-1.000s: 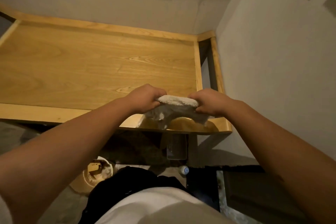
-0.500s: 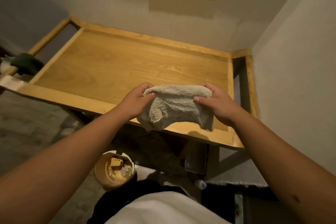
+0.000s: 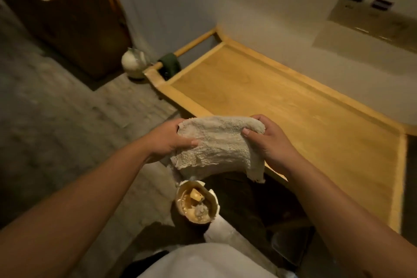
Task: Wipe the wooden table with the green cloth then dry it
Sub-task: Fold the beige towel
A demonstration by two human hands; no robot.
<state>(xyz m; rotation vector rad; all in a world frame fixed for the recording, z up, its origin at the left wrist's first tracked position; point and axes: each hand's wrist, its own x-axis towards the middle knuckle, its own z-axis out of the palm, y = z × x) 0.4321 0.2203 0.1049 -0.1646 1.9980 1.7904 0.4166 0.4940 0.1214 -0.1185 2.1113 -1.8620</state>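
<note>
Head view: left fingers (image 3: pixel 188 142) pinch the left top edge of a pale terry towel (image 3: pixel 216 144), thumb over the front; right fingers (image 3: pixel 247 131) clamp the right top corner. Both hands grasping, none free: left hand (image 3: pixel 168 140), right hand (image 3: pixel 269 142). Towel hangs between them, stretched at the top, loose below, held over the near rail of the wooden table (image 3: pixel 293 106) and clear of the tabletop.

Handling, my read: towel is light, limp, nappy, so no slip risk and nothing fragile; it won't hold shape, so bunch or fold it into a pad and press with a flat palm. Looks like the drying step.

Green cloth (image 3: pixel 169 64) is draped over the side rail at the table's far left end, well apart from the hands.

Count: one towel, one green cloth, one table, two hands. One cracked bowl-like container (image 3: pixel 197 203) on the floor below, contents unclear.
</note>
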